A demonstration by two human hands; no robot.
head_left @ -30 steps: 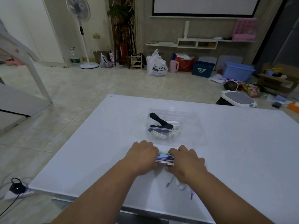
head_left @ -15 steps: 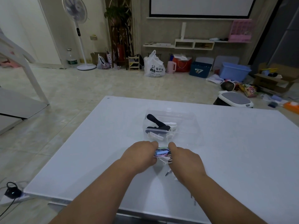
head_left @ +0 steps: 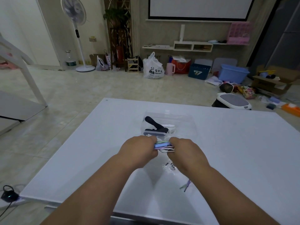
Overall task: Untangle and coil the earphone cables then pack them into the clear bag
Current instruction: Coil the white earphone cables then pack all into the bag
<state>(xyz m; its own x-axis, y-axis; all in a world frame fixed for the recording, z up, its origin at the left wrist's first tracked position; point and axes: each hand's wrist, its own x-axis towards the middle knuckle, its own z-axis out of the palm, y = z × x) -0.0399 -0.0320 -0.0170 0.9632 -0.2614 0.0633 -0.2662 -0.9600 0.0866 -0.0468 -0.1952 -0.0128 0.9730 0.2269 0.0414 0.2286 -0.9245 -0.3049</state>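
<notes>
Both hands, the left hand and right hand, are gripping a bundle of pastel earphone cables between them, just near of the clear plastic bag lying on the white tabletop.

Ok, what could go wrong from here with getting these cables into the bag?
Loose ends, like the purple plug, trail below the right hand and could snag or re-tangle. The left hand grips the cable bundle too, so nothing holds the clear bag, which may slide. It already holds a black item, so space may be tight.
</notes>
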